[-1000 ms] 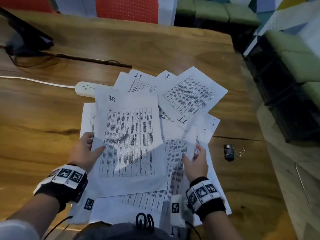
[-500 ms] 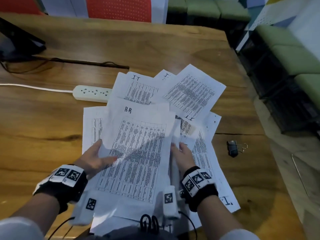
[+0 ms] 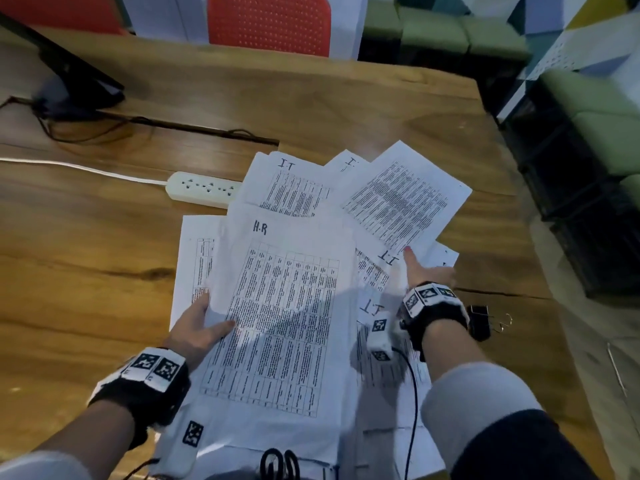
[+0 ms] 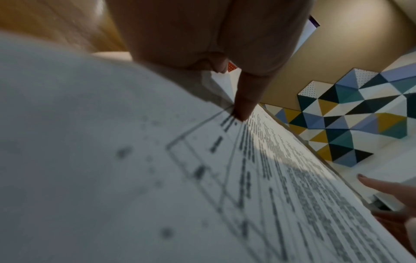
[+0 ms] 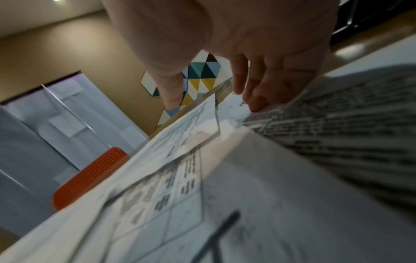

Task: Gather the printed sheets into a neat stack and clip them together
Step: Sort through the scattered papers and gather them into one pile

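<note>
Several printed sheets lie fanned out on the wooden table [image 3: 86, 254]. On top is a sheet marked H.R [image 3: 287, 306], which my left hand [image 3: 211, 317] pinches at its left edge, thumb on the print and fingers beneath. The left wrist view shows that thumb [image 4: 244, 108] pressing on the sheet [image 4: 225, 178]. My right hand [image 3: 415, 268] is stretched out to the right, fingers straight, its index tip touching the near edge of a slanted sheet marked IT [image 3: 401, 199]. In the right wrist view the fingertips [image 5: 258, 101] rest on a sheet's edge with the thumb held apart. A black binder clip [image 3: 479, 322] lies just right of my right wrist.
A white power strip [image 3: 201, 188] with its cable lies behind the papers on the left. A dark monitor stand [image 3: 69, 81] and cables sit at the far left. A red chair [image 3: 270, 26] stands beyond the table. The table's right edge drops off near the clip.
My right hand has left the H.R sheet's right side and reached forward and right to the slanted IT sheet. The H.R sheet, still in my left hand, has settled lower over the pile.
</note>
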